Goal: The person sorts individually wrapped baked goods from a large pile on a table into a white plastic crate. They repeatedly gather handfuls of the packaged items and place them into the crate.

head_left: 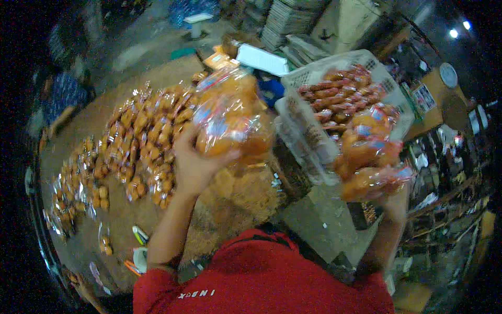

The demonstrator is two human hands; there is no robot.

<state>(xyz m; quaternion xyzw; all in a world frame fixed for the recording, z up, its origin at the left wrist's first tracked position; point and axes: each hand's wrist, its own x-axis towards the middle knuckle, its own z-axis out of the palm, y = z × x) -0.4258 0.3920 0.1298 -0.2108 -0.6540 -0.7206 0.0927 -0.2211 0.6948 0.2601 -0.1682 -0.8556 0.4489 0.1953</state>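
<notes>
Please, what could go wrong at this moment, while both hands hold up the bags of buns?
1. The right hand carries a tall stack of bun bags from below; the top bags could slide off, perhaps beside the white basket.
2. The left hand grips its bag of buns at one edge only, so the slippery wrap might slip out and fall on the bags on the table.

1. The left hand (194, 163) is gripping a clear bag of orange buns (232, 118), raised above the table (230, 201).
2. The right hand (396, 201) is holding up a stack of similar bun bags (368, 152), just beside a white plastic crate (334, 70).
3. The crate is holding more packets, reddish-brown ones as far as the blur allows.
4. Many bagged buns (141, 141) are lying spread over the table at the left.
5. Another person's hand (78, 280) is resting at the table's lower left edge.
</notes>
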